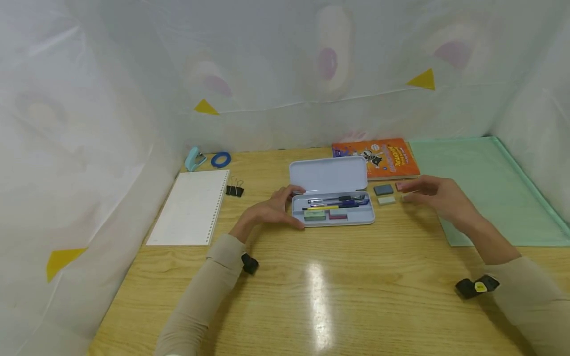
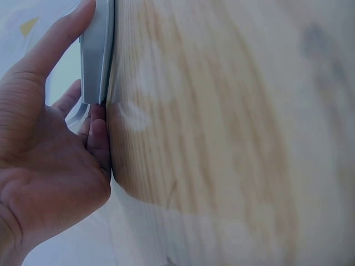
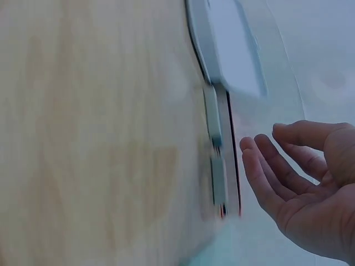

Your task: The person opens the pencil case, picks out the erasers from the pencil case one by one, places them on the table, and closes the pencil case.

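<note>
An open pale blue pencil case (image 1: 329, 223) lies mid-table with its lid raised. Several pens (image 1: 352, 198), a yellow pencil (image 1: 327, 208), a green eraser (image 1: 314, 215) and a dark red block (image 1: 338, 215) are inside. My left hand (image 1: 275, 207) holds the case's left end between thumb and fingers; the left wrist view shows the thumb on its front wall (image 2: 95, 55). My right hand (image 1: 438, 198) hovers over small blocks right of the case, its fingers loosely bent and holding nothing. A blue-grey block (image 1: 383, 190) and a whitish block (image 1: 386, 200) show plainly; a red block (image 1: 399, 186) is partly hidden by fingertips.
Behind the case lies an orange book (image 1: 392, 160). A green mat (image 1: 503, 198) covers the right side. On the left are a white notepad (image 1: 189, 207), a black binder clip (image 1: 234, 191), a blue tape ring (image 1: 220, 159) and a light blue stapler (image 1: 194, 159). White sheeting surrounds the table.
</note>
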`<control>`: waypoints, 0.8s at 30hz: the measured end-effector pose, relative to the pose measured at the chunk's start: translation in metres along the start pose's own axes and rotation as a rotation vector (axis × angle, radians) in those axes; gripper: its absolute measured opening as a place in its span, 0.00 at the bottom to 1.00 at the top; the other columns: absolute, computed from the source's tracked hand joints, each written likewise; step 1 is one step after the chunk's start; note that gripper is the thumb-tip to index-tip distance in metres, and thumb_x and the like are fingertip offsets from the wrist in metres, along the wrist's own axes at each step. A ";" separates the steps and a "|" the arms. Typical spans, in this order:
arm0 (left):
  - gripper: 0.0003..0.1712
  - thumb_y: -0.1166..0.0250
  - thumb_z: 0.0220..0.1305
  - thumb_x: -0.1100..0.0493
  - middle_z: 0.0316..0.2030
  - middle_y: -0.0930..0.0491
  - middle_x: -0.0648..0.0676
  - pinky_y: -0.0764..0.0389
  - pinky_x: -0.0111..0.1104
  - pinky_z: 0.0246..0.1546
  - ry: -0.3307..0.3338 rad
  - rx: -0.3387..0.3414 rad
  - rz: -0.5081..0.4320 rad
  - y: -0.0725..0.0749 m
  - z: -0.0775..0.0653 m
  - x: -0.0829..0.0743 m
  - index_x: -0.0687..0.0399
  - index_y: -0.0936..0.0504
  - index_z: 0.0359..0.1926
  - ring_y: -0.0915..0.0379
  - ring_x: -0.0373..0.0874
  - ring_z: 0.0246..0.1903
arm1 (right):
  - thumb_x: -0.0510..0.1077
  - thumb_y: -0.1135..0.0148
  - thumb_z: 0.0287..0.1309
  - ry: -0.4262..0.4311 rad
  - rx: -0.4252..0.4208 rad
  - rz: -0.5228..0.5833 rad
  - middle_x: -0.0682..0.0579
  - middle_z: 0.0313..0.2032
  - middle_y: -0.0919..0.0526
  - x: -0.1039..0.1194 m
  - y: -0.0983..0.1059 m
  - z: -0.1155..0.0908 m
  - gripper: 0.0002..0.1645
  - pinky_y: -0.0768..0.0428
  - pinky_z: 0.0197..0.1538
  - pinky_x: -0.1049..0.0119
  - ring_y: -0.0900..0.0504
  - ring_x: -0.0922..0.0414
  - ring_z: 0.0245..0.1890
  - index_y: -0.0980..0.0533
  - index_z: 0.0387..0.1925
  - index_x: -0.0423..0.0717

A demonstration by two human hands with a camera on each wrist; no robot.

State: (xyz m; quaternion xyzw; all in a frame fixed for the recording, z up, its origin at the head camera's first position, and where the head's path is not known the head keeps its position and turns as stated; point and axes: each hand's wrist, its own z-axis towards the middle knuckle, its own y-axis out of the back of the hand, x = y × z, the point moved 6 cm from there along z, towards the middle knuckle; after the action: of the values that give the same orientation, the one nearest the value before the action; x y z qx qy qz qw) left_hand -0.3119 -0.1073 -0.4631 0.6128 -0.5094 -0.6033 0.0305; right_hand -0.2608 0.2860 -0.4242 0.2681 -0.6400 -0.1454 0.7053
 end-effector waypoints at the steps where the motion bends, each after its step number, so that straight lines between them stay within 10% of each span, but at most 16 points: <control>1: 0.55 0.17 0.51 0.42 0.68 0.37 0.52 0.41 0.51 0.73 0.001 0.000 0.000 0.000 0.000 0.000 0.35 0.40 0.74 0.44 0.50 0.68 | 0.44 0.34 0.71 0.028 0.023 -0.009 0.50 0.52 0.13 0.007 -0.009 0.001 0.20 0.22 0.46 0.78 0.18 0.71 0.45 0.20 0.59 0.39; 12: 0.55 0.17 0.50 0.42 0.68 0.37 0.52 0.41 0.51 0.73 0.001 0.001 -0.008 0.000 -0.001 0.000 0.35 0.40 0.74 0.44 0.50 0.68 | 0.38 0.31 0.67 0.190 0.203 -0.058 0.46 0.49 0.13 0.060 -0.090 0.020 0.12 0.18 0.46 0.65 0.17 0.53 0.46 0.16 0.51 0.42; 24: 0.55 0.17 0.51 0.43 0.68 0.37 0.52 0.41 0.51 0.73 0.007 0.006 -0.011 0.001 -0.001 -0.002 0.35 0.40 0.74 0.44 0.50 0.68 | 0.29 0.31 0.60 0.245 0.236 -0.119 0.47 0.42 0.13 0.071 -0.119 0.041 0.13 0.21 0.40 0.65 0.19 0.54 0.39 0.15 0.46 0.41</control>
State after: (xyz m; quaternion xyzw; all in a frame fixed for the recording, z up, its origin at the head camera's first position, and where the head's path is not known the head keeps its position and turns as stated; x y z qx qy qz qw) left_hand -0.3116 -0.1068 -0.4610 0.6177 -0.5079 -0.5998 0.0271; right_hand -0.2742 0.1419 -0.4313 0.4020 -0.5451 -0.0769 0.7317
